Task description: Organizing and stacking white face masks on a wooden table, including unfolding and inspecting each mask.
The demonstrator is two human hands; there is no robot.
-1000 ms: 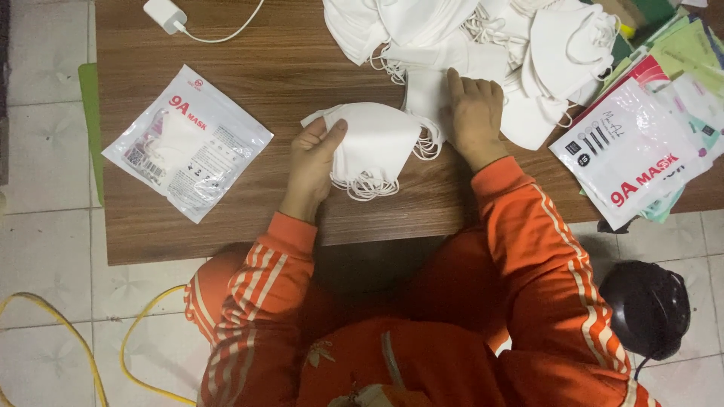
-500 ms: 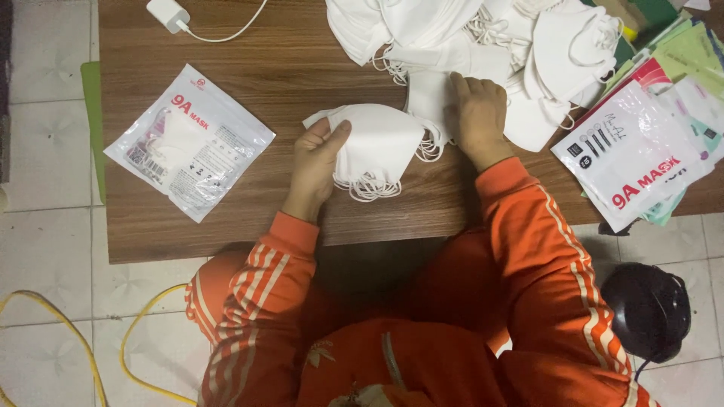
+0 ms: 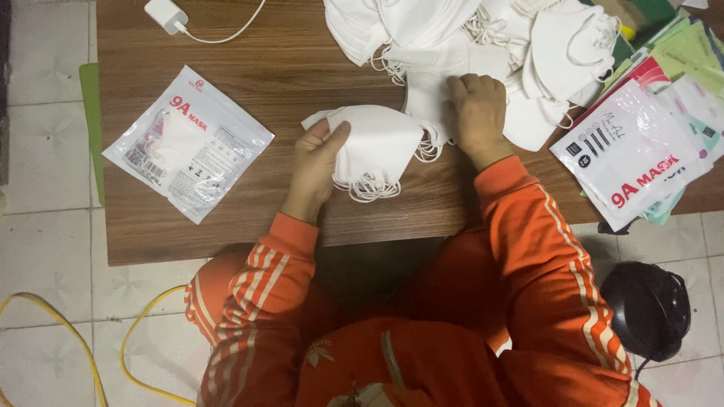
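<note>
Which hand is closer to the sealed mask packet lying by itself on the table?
Left. The left hand holds a stack of white masks just right of the sealed packet. The right hand rests farther right, on the loose mask pile.

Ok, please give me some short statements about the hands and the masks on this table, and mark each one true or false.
1. The left hand holds a stack of white masks. True.
2. The right hand is lifted high above the table. False: it rests on the mask pile at the table's far edge.
3. A sealed mask packet lies on the table, apart from the left hand. True.
4. The charger lies inside the mask pile. False: it lies apart, at the far edge.
5. Printed bags lie beside the right arm. True.
</note>
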